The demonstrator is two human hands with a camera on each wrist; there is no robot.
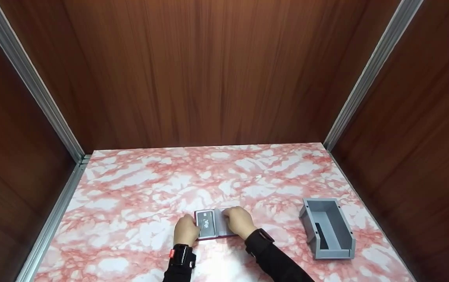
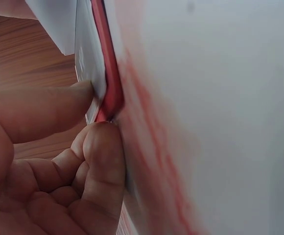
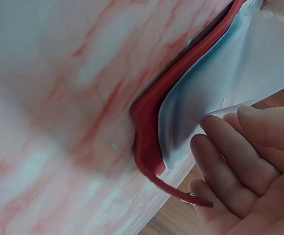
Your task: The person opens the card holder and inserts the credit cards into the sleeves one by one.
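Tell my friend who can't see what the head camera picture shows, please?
Two hands hold a small grey-and-red card holder flat on a pink marbled table: the left hand grips its left edge, the right hand rests on its right side. An open grey plastic box sits apart to the right, and brown wooden walls surround the table.

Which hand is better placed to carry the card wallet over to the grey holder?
Probably the right hand. It rests on the card wallet on the side toward the grey holder, with bare tabletop between. The left hand pinches the far edge.
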